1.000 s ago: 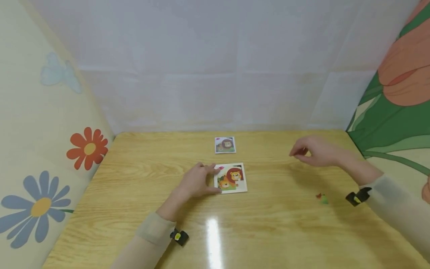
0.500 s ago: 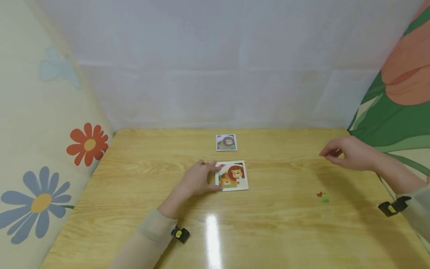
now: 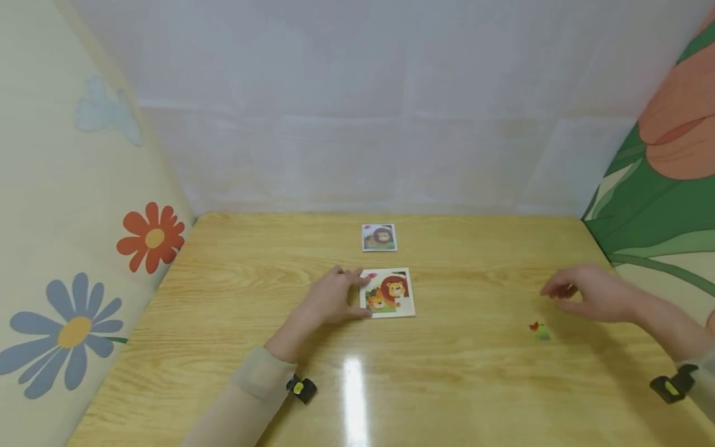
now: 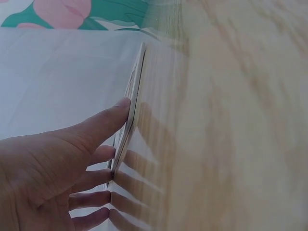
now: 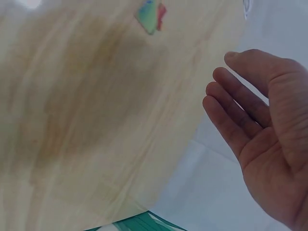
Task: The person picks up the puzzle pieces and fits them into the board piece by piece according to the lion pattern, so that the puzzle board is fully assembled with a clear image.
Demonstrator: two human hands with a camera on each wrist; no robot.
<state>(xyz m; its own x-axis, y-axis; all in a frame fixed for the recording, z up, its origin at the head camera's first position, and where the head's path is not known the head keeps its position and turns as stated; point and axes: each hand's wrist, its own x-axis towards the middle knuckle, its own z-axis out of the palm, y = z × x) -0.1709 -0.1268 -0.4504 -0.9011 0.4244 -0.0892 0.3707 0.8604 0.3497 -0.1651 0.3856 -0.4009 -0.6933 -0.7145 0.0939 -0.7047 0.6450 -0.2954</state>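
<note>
A square lion puzzle board (image 3: 389, 293) lies in the middle of the wooden table (image 3: 447, 372). My left hand (image 3: 331, 300) rests flat on the table with its fingertips against the board's left edge (image 4: 129, 126). A small loose puzzle piece (image 3: 539, 330), red and green, lies to the right; it also shows in the right wrist view (image 5: 150, 15). My right hand (image 3: 583, 295) hovers just above and to the right of that piece, fingers loosely bent and empty (image 5: 262, 125).
A small lion picture card (image 3: 379, 238) lies near the table's far edge. A white wall closes the back, flowered panels (image 3: 84, 261) the left and a tulip panel (image 3: 665, 155) the right.
My right hand has swept from the table's middle right toward the right edge and come down nearer the loose piece. The left hand stays at the board.
</note>
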